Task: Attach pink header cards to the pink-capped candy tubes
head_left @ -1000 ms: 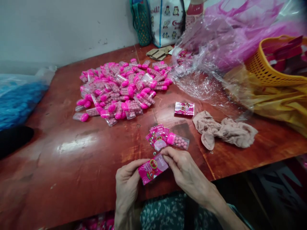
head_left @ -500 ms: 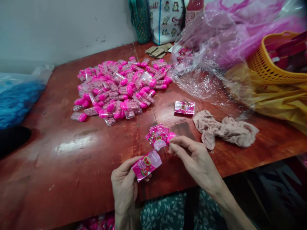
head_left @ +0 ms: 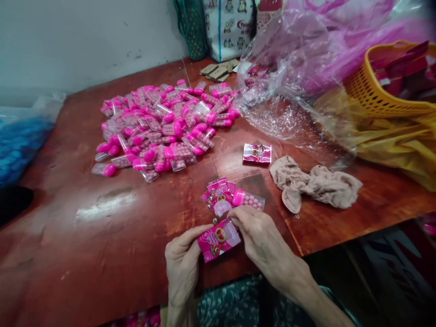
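Red table (head_left: 85, 263): packet (head_left: 218, 241) in two-handed grip again

Near the table's front edge, the left hand (head_left: 183, 255) pinches the packet's lower left side. The right hand (head_left: 260, 234), at the bottle's cap half a second ago, has its fingertips closed on the upper right corner; both appear occupied with it. Beyond, the bottle (head_left: 251, 200) lies beside fanned packets (head_left: 220, 196), a bottle pile (head_left: 163, 131) farther off.
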